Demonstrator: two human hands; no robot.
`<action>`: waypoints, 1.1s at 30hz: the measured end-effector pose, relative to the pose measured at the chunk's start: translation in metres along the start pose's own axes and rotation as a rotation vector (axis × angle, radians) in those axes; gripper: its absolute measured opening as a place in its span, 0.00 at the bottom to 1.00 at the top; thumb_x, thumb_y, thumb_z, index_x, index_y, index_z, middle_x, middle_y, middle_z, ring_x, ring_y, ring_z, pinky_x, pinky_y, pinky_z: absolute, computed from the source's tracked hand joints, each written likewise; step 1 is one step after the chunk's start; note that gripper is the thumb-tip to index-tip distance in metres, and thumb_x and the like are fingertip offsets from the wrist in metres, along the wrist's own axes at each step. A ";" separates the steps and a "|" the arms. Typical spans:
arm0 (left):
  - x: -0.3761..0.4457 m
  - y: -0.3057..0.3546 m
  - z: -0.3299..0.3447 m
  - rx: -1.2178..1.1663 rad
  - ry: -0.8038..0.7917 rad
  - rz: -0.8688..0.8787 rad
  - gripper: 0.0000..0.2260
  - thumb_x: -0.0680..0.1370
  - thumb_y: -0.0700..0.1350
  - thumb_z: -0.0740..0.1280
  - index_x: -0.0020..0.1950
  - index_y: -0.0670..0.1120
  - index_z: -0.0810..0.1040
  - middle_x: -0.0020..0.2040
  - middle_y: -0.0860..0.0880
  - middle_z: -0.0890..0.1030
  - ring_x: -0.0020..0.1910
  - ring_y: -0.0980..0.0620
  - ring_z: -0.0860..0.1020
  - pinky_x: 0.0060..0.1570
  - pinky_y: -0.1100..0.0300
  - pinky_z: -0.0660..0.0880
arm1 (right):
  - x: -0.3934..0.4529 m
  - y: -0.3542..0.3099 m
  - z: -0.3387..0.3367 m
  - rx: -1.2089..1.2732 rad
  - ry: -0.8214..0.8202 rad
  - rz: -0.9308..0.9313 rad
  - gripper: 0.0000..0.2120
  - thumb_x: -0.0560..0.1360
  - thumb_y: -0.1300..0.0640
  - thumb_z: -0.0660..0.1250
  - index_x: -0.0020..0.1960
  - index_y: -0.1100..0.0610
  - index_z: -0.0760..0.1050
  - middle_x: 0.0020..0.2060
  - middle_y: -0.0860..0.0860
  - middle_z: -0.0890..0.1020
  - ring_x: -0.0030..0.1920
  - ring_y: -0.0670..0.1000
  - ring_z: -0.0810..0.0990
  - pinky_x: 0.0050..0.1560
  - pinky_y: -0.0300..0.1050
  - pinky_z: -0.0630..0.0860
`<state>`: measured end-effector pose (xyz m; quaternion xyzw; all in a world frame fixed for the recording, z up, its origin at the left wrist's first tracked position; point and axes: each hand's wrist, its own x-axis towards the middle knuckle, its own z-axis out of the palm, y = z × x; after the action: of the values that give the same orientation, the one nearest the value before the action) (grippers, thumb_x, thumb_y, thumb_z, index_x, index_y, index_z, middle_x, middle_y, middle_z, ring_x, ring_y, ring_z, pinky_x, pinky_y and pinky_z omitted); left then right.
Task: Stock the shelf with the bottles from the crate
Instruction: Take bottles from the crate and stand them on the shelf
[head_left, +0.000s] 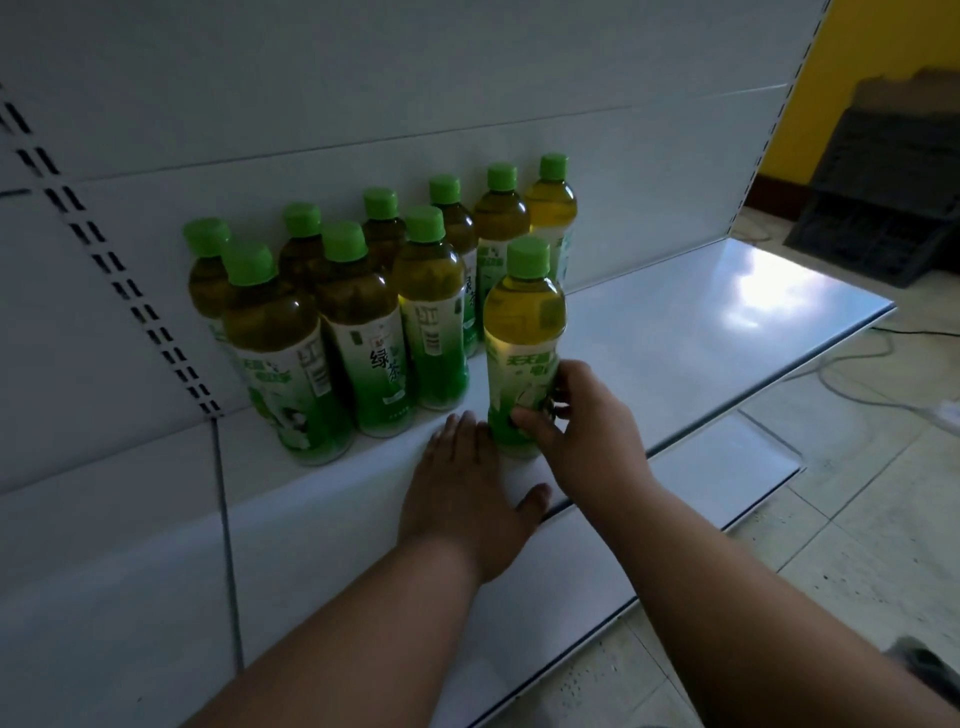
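Note:
Several green-capped tea bottles (363, 322) stand in two rows on the white shelf (675, 322), against its back panel. One more bottle (522, 332) stands upright at the right end of the front row. My right hand (582, 431) grips its lower label, fingers and thumb curled round it. My left hand (467, 499) lies flat on the shelf just left of that bottle's base, fingers straight, holding nothing. The crate (883, 208) is dark and sits on the floor at the far right.
The shelf's right half is bare and shiny, ending at an edge (878, 312). A lower shelf (727, 467) juts out beneath. Tiled floor with cables (857, 374) lies to the right. A slotted upright (119, 280) runs down the back panel at left.

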<state>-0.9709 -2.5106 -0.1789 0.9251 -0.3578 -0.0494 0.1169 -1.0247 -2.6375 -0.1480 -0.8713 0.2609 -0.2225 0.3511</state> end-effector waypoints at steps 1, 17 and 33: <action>-0.001 0.001 0.000 0.007 -0.011 -0.009 0.43 0.78 0.69 0.50 0.81 0.42 0.41 0.82 0.44 0.42 0.80 0.48 0.39 0.77 0.55 0.37 | 0.006 0.000 0.003 -0.005 0.007 -0.006 0.22 0.73 0.48 0.75 0.63 0.52 0.72 0.56 0.49 0.81 0.55 0.52 0.80 0.55 0.55 0.78; 0.003 0.001 -0.001 0.115 -0.111 -0.010 0.44 0.76 0.68 0.43 0.79 0.39 0.38 0.81 0.40 0.41 0.80 0.46 0.40 0.74 0.55 0.35 | 0.079 -0.017 0.033 -0.028 -0.007 -0.010 0.18 0.75 0.50 0.73 0.60 0.54 0.72 0.58 0.52 0.81 0.57 0.55 0.79 0.53 0.51 0.78; -0.001 -0.001 -0.010 0.012 -0.040 0.021 0.38 0.80 0.66 0.53 0.81 0.42 0.52 0.81 0.42 0.51 0.80 0.45 0.49 0.77 0.51 0.47 | -0.005 -0.002 -0.012 -0.276 -0.032 -0.026 0.26 0.77 0.48 0.68 0.72 0.53 0.66 0.67 0.52 0.73 0.66 0.55 0.73 0.62 0.51 0.73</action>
<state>-0.9689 -2.5078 -0.1697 0.9209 -0.3698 -0.0648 0.1048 -1.0346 -2.6396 -0.1398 -0.9179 0.2723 -0.1753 0.2293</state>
